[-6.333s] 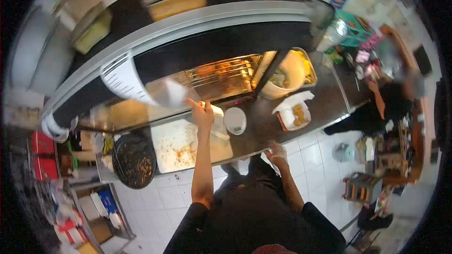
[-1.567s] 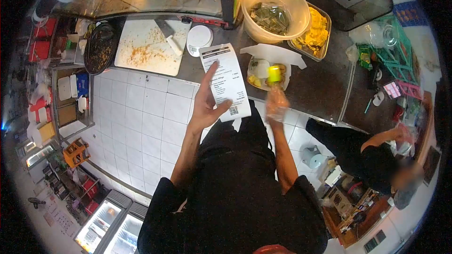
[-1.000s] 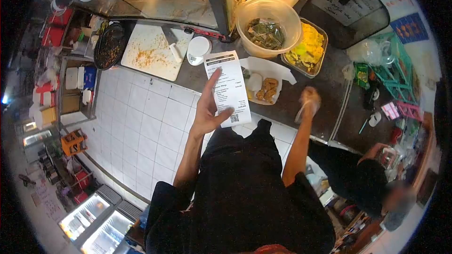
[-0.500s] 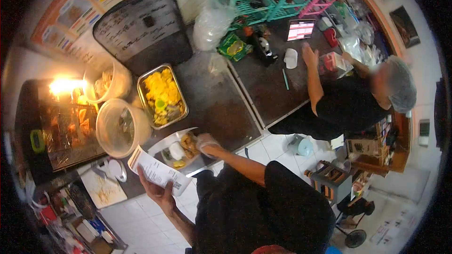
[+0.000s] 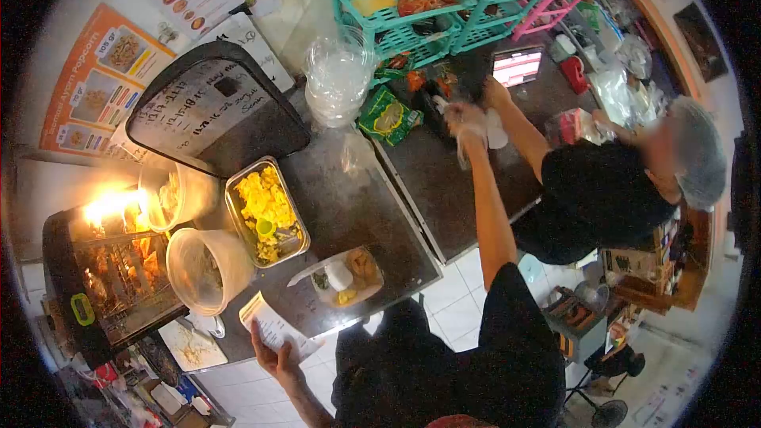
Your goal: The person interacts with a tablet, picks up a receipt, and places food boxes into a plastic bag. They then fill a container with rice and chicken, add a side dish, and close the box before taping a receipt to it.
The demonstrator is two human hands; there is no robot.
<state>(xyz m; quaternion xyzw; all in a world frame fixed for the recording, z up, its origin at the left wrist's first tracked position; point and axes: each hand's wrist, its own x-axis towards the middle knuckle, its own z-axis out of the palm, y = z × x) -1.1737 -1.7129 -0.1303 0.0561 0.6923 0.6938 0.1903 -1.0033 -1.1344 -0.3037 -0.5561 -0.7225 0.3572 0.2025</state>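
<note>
A printed paper slip [image 5: 279, 331], like a receipt, is pinched in my left hand [image 5: 273, 355] at the table's front edge. Beyond it lies a clear plastic meal tray [image 5: 377, 263] with a white mound, brown fried pieces, something yellow and some greens. My right hand [image 5: 468, 123], in a thin clear glove, reaches far over the right-hand table. Its fingers are smeared and overlap a dark object [image 5: 432, 99]; I cannot tell whether they grip it. Close by are a green packet [image 5: 388, 116] and a white cup-like item [image 5: 496, 131].
A metal pan of yellow food [image 5: 301, 239] and two plastic tubs [image 5: 190, 285] stand near a lit warming cabinet [image 5: 119, 269]. Teal racks [image 5: 396, 20] line the back. On the right, a co-worker [image 5: 606, 182] reaches towards a tablet [image 5: 517, 67]. A gap divides the tables.
My right hand has left the meal tray and swung up and right to the other table. My left hand still holds the slip. The co-worker's hand has moved towards the tablet.
</note>
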